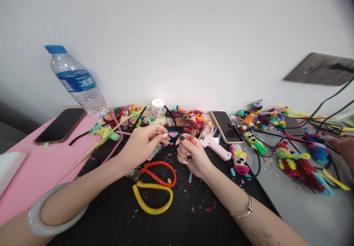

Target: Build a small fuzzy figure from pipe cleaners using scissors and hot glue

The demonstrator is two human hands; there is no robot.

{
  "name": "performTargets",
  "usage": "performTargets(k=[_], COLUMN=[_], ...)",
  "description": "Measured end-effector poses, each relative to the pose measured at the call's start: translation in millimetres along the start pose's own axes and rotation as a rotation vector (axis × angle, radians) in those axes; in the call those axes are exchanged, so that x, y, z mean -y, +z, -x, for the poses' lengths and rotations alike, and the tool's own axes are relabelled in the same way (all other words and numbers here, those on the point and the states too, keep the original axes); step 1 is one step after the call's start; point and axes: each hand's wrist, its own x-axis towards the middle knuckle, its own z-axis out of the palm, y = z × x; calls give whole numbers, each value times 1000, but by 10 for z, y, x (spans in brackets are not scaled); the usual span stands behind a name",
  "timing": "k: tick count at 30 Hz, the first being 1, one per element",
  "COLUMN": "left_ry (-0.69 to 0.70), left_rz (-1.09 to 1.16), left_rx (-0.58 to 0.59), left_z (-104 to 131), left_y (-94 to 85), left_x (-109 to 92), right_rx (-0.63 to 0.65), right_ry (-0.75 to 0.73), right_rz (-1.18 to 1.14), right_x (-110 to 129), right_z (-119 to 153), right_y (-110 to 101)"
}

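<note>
My left hand (151,137) is closed, pinching a small blue and pink fuzzy piece (173,134) between thumb and fingertips. Beside it, almost touching the piece, my right hand (192,152) is curled round a small orange lighter (191,137), of which only the metallic top end shows. A black pipe cleaner (172,118) sticks up behind the fuzzy piece; I cannot tell whether the two are joined. Below my hands lie scissors (153,210) with red and yellow handles. A pale pink glue gun (215,147) rests right of my right hand.
A water bottle (76,80) leans at the wall, near a dark phone (61,126). Another phone (227,127), a white cup-like container (158,108) and several fuzzy figures (240,160) stand around the black mat (110,216). Cables run from the wall socket (318,69). Another person's hand (347,150) shows far right.
</note>
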Motion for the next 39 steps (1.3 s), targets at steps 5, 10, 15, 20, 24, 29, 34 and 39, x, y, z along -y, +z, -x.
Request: performTargets(k=[5, 10, 15, 20, 24, 29, 34, 39], left_ry=[-26, -6, 4, -12, -101, -139, -132, -89], left_rz=[28, 35, -16, -18, 61, 163, 239, 238], left_rx=[50, 101, 114, 107, 126, 124, 88, 132], left_z=[-4, -8, -4, 1, -7, -13, -24, -22], left_y=[16, 8, -18, -14, -13, -13, -3, -8], left_x=[10, 20, -29, -51, -20, -16, -11, -2], right_rx=[0, -6, -4, 8, 19, 41, 56, 72], right_ry=[8, 18, 22, 21, 21, 29, 40, 48], right_rz=[-10, -24, -23, -7, -4, -2, -2, -14], right_x=[2, 4, 11, 14, 14, 10, 9, 12], right_z=[1, 2, 4, 12, 15, 15, 14, 13], right_y=[0, -1, 4, 14, 13, 1, -8, -8])
